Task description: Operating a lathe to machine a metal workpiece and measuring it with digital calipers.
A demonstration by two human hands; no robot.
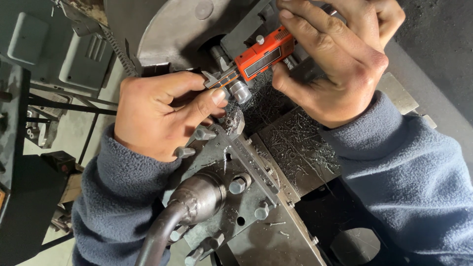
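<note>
While swarf litters greasy steel lathe carriage, left hand pinches caliper jaws on shiny round workpiece, right hand grips orange caliper

Orange digital caliper with steel jaws and a dark display window, lying slantwise from upper right to lower left, body high and jaws low. Its steel jaws close around a short, bright-turned steel cylinder projecting from the lathe chuck. The cylinder is round-ended, smooth and grey, its axis pointing toward the lower right. Caliper beam and cylinder cross at roughly a right angle, touching at the jaws.
</note>
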